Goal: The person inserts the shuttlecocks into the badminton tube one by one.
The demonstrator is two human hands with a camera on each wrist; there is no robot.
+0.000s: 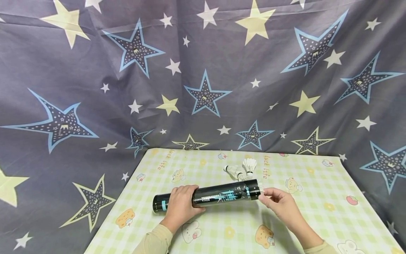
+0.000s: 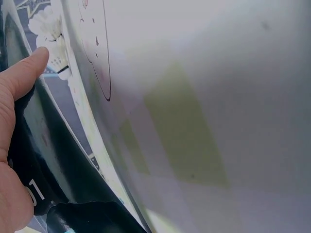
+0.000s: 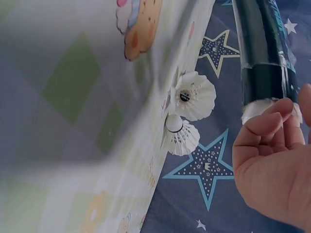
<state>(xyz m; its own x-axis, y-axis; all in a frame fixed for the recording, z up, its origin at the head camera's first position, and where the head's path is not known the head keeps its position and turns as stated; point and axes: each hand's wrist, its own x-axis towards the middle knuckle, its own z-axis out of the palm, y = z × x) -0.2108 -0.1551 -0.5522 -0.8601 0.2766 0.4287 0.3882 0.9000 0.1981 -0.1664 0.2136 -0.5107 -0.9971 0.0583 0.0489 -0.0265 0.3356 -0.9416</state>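
A black shuttlecock tube [image 1: 222, 193] with blue and white lettering lies sideways, tilted slightly, above the cloth. My left hand [image 1: 182, 205] grips it near its left end; in the left wrist view the thumb [image 2: 30, 68] lies along the tube. At the right end, white feathers of a shuttlecock [image 3: 256, 108] stick out of the tube's mouth. My right hand [image 1: 283, 208] pinches these feathers with curled fingers; the rest of that shuttlecock is hidden inside. Behind the tube, several white shuttlecocks [image 1: 250, 165] lie together on the table, partly hidden by it.
A green-and-white checked cloth [image 1: 219, 229] with cartoon prints covers the table. Just beyond the table's back edge hangs a dark grey curtain [image 1: 165, 88] with stars, which also runs along both sides.
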